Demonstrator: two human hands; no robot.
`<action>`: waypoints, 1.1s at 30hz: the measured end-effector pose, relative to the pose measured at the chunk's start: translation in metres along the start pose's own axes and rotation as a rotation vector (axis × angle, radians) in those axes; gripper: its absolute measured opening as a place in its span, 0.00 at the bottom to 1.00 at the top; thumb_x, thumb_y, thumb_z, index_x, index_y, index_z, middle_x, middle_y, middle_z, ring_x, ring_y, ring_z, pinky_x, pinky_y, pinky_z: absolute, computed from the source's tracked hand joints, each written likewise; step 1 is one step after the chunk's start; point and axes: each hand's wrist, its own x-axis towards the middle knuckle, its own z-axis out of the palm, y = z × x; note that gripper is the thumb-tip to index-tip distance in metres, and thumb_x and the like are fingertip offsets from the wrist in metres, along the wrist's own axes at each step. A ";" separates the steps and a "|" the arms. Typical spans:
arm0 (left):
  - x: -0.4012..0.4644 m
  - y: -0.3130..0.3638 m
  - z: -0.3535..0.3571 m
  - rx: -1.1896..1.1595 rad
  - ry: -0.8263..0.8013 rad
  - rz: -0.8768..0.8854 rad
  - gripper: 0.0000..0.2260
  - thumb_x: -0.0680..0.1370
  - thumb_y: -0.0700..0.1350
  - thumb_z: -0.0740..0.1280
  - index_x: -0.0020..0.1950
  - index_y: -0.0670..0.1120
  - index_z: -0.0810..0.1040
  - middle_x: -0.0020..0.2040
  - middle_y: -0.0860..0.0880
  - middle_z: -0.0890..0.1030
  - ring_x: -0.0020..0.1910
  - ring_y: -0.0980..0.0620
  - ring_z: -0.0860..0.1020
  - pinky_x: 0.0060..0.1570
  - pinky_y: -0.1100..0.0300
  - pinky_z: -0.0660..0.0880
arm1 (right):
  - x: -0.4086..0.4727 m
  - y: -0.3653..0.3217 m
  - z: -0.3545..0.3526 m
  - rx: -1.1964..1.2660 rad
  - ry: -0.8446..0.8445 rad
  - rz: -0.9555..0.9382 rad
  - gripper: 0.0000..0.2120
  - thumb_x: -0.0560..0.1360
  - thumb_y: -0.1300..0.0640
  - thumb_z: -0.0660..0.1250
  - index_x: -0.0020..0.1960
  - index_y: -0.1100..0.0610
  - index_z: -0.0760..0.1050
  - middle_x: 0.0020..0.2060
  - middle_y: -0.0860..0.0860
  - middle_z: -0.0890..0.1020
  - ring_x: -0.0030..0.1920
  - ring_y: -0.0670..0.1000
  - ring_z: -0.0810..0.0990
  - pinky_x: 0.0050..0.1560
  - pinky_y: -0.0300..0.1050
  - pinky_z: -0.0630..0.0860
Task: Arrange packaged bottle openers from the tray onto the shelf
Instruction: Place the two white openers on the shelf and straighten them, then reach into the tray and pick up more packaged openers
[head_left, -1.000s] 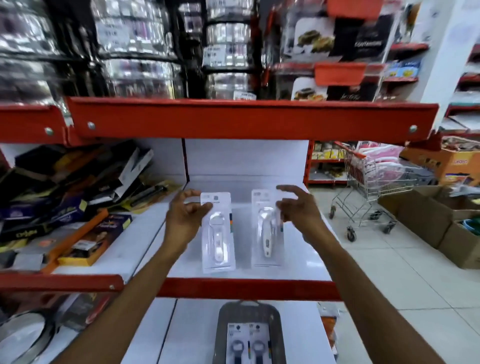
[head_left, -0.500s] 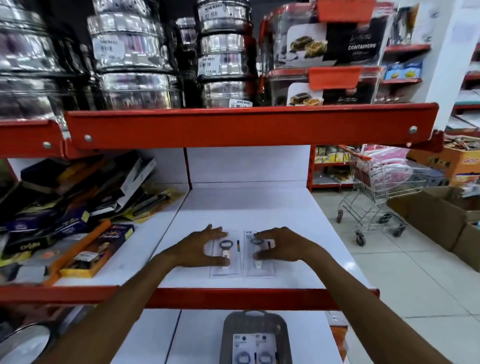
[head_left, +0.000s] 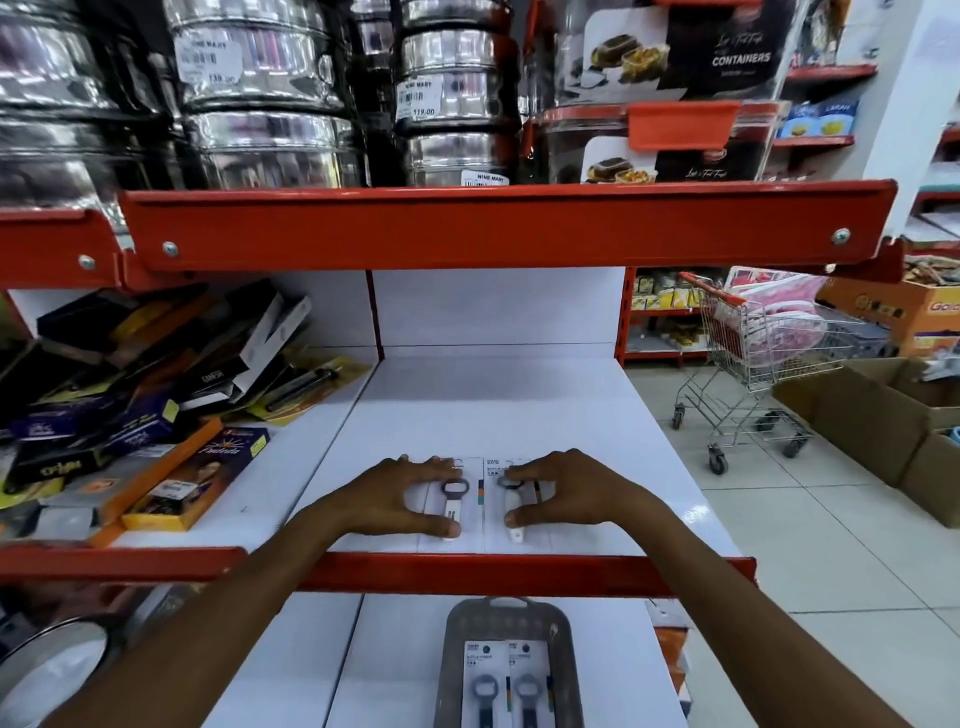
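Two packaged bottle openers lie flat side by side near the front of the white shelf (head_left: 498, 405). My left hand (head_left: 400, 499) grips the left packaged bottle opener (head_left: 457, 501) by its edges, thumb at the near end. My right hand (head_left: 566, 493) holds the right packaged bottle opener (head_left: 511, 506) the same way. On the shelf below sits a grey tray (head_left: 457, 654) with two more packaged bottle openers (head_left: 509, 686) inside.
Boxed goods (head_left: 156, 415) are piled on the shelf section to the left. Steel tins (head_left: 270, 93) and container boxes fill the shelf above, behind a red rail (head_left: 498, 223). A shopping trolley (head_left: 753, 364) and cardboard boxes (head_left: 883, 415) stand in the aisle at right.
A second ago both hands held the packs up off the shelf. They lowered them flat onto the shelf near the front edge and now rest on them, barely shifting since.
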 end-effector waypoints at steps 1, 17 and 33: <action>-0.002 0.001 0.002 -0.004 0.003 -0.001 0.38 0.65 0.75 0.70 0.74 0.69 0.65 0.81 0.60 0.60 0.81 0.49 0.58 0.75 0.54 0.56 | -0.001 -0.001 0.001 -0.004 0.007 0.000 0.30 0.68 0.34 0.70 0.68 0.43 0.74 0.71 0.44 0.73 0.71 0.49 0.71 0.66 0.40 0.64; -0.010 0.004 0.004 0.009 -0.013 -0.016 0.40 0.62 0.78 0.68 0.73 0.72 0.63 0.81 0.60 0.60 0.80 0.47 0.58 0.74 0.53 0.58 | -0.014 -0.012 0.002 -0.071 -0.017 0.005 0.30 0.71 0.35 0.68 0.70 0.45 0.72 0.74 0.47 0.70 0.72 0.52 0.70 0.72 0.47 0.65; -0.130 0.036 0.103 0.066 0.532 0.446 0.12 0.78 0.53 0.71 0.56 0.48 0.81 0.54 0.51 0.83 0.56 0.52 0.78 0.58 0.58 0.73 | -0.148 -0.003 0.109 -0.227 0.645 -0.362 0.15 0.78 0.50 0.61 0.55 0.57 0.83 0.56 0.53 0.85 0.57 0.54 0.84 0.57 0.49 0.81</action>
